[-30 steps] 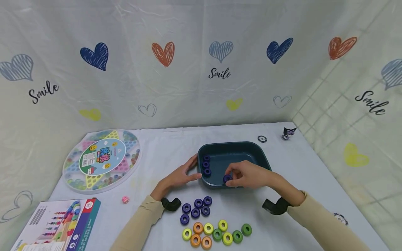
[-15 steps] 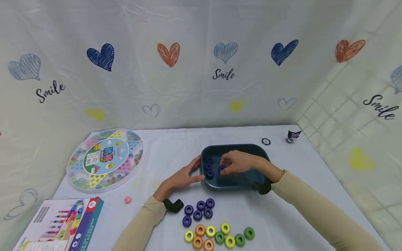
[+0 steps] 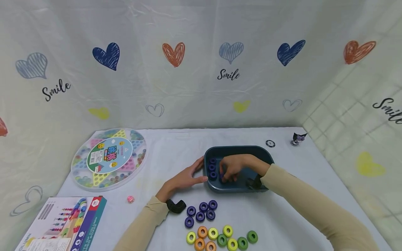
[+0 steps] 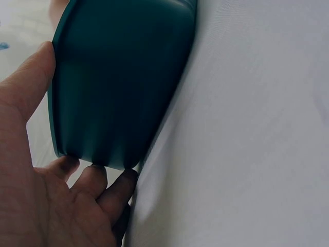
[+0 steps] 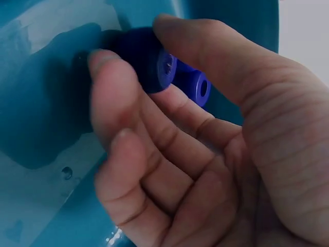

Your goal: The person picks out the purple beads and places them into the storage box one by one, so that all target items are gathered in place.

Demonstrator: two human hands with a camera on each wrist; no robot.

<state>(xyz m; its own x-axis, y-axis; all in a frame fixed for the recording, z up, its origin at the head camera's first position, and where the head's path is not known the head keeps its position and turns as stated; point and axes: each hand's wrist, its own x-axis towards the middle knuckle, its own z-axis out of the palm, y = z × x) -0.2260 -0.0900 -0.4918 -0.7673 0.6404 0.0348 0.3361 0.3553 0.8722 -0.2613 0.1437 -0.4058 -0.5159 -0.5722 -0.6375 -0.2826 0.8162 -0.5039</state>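
Observation:
A dark teal tray (image 3: 242, 150) lies on the white-covered table. My left hand (image 3: 186, 178) rests at its left front corner, thumb near the rim and fingertips against the end wall (image 4: 103, 128). My right hand (image 3: 235, 165) reaches down inside the tray and pinches a purple ring bead (image 5: 146, 59) between thumb and fingers, low over the tray floor. To the left of it, a short column of purple beads (image 3: 212, 167) stands along the tray's left wall. In the right wrist view another purple bead (image 5: 198, 88) shows behind the held one.
In front of the tray lie several purple beads (image 3: 200, 216), then orange (image 3: 202, 232), yellow (image 3: 227, 230) and green ones (image 3: 252, 236). At left are a round board game case (image 3: 110, 157), a toy box (image 3: 59, 223) and a pink bead (image 3: 130, 199). A small figurine (image 3: 297, 139) stands back right.
My right hand has carried the purple bead from the tray's front edge leftward and down beside the bead column. My left hand stays at the tray's corner. The head view has shifted slightly.

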